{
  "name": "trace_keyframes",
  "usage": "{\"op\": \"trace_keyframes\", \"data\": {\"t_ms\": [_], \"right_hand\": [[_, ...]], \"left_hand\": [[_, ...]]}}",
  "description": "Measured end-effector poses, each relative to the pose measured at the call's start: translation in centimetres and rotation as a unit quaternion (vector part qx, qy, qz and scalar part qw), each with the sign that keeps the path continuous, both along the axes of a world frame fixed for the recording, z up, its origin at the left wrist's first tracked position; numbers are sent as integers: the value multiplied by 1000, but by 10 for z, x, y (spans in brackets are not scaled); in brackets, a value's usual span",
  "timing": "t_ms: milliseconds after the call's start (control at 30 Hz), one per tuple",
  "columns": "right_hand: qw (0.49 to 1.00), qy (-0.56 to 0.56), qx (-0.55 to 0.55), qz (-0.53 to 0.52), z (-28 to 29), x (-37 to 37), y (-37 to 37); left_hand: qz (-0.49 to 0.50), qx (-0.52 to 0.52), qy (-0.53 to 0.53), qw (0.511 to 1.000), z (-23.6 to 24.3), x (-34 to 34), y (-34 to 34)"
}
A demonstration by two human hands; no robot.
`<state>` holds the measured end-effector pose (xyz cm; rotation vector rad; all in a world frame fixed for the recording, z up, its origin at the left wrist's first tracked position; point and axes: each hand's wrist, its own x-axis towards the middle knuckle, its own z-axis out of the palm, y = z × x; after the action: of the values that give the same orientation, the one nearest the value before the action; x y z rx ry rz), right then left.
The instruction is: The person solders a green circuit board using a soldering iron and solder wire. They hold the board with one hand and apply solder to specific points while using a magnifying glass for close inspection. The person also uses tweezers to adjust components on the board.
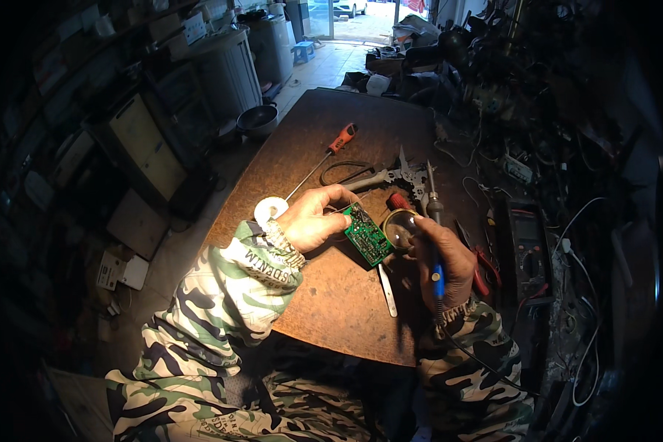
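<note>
My left hand (313, 219) is closed on a green circuit board (367, 237), its thumb and fingers at the board's upper left edge. The board is tilted, with its component- or solder-dotted face toward me. My right hand (449, 258) pinches the edge of a round, gold-rimmed object (401, 230) with a glossy middle, just right of the board; I cannot tell if it is a tin or a lens. A soldering iron (437, 274) with a blue handle runs along the right hand, tip pointing away. Whether those fingers also grip it is unclear.
A white roll (270, 209) stands by my left wrist. Beyond lie an orange-handled screwdriver (342, 138) and a grey tool (409, 175). Metal tweezers (387, 291) lie below the board. Red-handled pliers (486, 271) and a multimeter (529, 247) sit at the right, among loose cables.
</note>
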<state>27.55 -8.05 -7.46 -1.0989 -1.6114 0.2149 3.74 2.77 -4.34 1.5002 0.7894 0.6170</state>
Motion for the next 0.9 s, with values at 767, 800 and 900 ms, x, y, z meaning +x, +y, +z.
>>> {"op": "trace_keyframes", "data": {"t_ms": [767,800,900], "right_hand": [[982,-179,44,42,10,-42,24],[982,-178,42,42,9,-42,24],[983,-173,47,46,8,-41,25]], "left_hand": [[106,134,211,962,44,-31,-24],[101,124,191,968,43,-34,-24],[39,92,115,988,41,-47,-27]]}}
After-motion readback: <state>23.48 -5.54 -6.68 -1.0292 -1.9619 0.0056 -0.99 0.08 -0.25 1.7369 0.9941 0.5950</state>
